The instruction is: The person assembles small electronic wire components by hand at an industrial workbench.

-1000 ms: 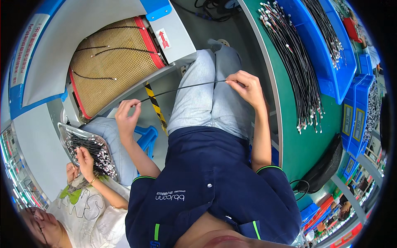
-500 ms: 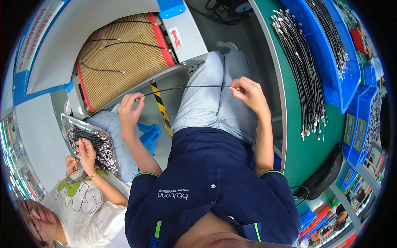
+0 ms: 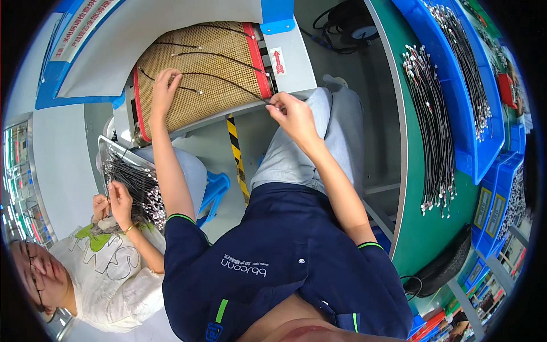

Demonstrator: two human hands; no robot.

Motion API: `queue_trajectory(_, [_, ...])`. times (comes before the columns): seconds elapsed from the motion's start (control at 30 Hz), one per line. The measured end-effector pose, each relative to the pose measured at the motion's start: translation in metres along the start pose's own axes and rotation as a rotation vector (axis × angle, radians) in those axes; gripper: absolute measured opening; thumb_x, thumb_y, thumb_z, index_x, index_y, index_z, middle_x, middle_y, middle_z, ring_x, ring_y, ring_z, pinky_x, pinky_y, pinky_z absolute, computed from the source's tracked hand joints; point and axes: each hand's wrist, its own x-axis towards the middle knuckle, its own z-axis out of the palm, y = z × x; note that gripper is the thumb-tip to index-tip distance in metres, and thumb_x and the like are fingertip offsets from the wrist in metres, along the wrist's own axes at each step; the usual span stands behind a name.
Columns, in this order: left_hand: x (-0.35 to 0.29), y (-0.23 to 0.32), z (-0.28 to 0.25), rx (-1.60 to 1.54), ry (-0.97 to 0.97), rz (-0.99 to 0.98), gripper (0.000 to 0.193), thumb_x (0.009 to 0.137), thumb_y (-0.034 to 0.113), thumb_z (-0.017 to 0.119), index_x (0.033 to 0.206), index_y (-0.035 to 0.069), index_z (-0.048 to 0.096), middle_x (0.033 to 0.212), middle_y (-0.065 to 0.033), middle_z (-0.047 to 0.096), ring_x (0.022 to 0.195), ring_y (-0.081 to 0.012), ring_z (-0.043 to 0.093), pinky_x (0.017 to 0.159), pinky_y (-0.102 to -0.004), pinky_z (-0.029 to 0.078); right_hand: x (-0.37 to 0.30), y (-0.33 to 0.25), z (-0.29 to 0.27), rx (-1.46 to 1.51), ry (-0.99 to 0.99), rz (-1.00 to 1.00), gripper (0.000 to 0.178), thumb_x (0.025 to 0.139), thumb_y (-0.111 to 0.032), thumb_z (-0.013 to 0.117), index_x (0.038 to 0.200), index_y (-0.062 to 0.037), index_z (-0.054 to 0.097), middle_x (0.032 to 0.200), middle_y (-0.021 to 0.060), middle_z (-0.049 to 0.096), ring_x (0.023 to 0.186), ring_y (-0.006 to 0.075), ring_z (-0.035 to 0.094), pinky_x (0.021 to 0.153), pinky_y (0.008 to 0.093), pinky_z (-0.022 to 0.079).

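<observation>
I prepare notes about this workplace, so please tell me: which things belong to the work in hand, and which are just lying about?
In the work:
black cable, held by the left fingers and right fingers
mesh belt with similar cables
probably the cable bundle on the green table

Seemingly just lying about:
black bag on the same table
coiled black cords

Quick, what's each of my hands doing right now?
Left hand: closed, pinching a long, thin black cable near one end.
Right hand: closed, pinching the same cable near its other end.
</observation>
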Motion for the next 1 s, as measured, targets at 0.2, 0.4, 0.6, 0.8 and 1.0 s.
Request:
queue_trajectory(0.2, [0.005, -0.013, 0.007, 0.075, -0.004, -0.021, 0.023, 0.085, 0.016, 0.061, 0.104, 0.003, 0.059, 0.119, -0.0115, 0.054, 0.112, -0.0286, 0.050, 0.097, -0.0347, 0.038, -0.005, 0.001, 0.002, -0.005, -0.052, -0.006, 0.036, 0.078, -0.019, 0.067, 0.109, -0.0053, 0.053, 0.092, 0.0130, 0.063, 0.074, 0.0294, 0.062, 0.067, 0.0386, 0.049])
queue_trajectory(0.4, [-0.019, 0.063, 0.014, -0.119, 0.232, 0.015, 0.033, 0.088, 0.012, 0.055, 0.119, 0.002, 0.050, 0.122, -0.0116, 0.051, 0.120, -0.0252, 0.044, 0.101, -0.0352, 0.033, -0.028, -0.004, -0.020, 0.094, 0.021, 0.063, 0.036, 0.080, -0.017, 0.066, 0.111, -0.0046, 0.054, 0.090, 0.0099, 0.062, 0.069, 0.0217, 0.061, 0.064, 0.0326, 0.049])
queue_trajectory(0.6, [-0.090, 0.199, 0.098, -1.263, -0.194, -0.020, 0.043, 0.098, 0.032, 0.038, 0.123, -0.002, 0.046, 0.126, -0.0141, 0.050, 0.116, -0.0224, 0.049, 0.101, -0.0375, 0.035, -0.061, -0.002, -0.025, 0.696, -0.272, 0.309, 0.036, 0.092, -0.028, 0.056, 0.066, -0.0036, 0.059, 0.056, 0.0005, 0.053, 0.049, 0.0068, 0.047, 0.047, 0.0209, 0.037])
queue_trajectory(0.8, [-0.186, 0.082, 0.265, -1.872, -0.821, -0.725, 0.044, 0.088, 0.033, 0.056, 0.122, 0.005, 0.057, 0.110, -0.0176, 0.063, 0.101, -0.0303, 0.060, 0.094, -0.0329, 0.046, -0.076, -0.023, -0.010, 0.880, -0.371, 0.366, 0.047, 0.096, -0.033, 0.046, 0.056, -0.0098, 0.046, 0.045, -0.0010, 0.044, 0.037, 0.0064, 0.037, 0.036, 0.0220, 0.026])
queue_trajectory(1.0, [-0.121, 0.230, 0.132, -1.523, -0.307, -0.193, 0.058, 0.099, 0.035, 0.021, 0.074, -0.003, 0.058, 0.093, -0.0205, 0.062, 0.064, -0.0169, 0.057, 0.057, -0.0253, 0.048, -0.077, -0.007, -0.005, 0.889, -0.307, 0.353, 0.043, 0.094, -0.033, 0.050, 0.058, -0.0098, 0.048, 0.045, -0.0012, 0.042, 0.038, 0.0063, 0.037, 0.036, 0.0226, 0.025])
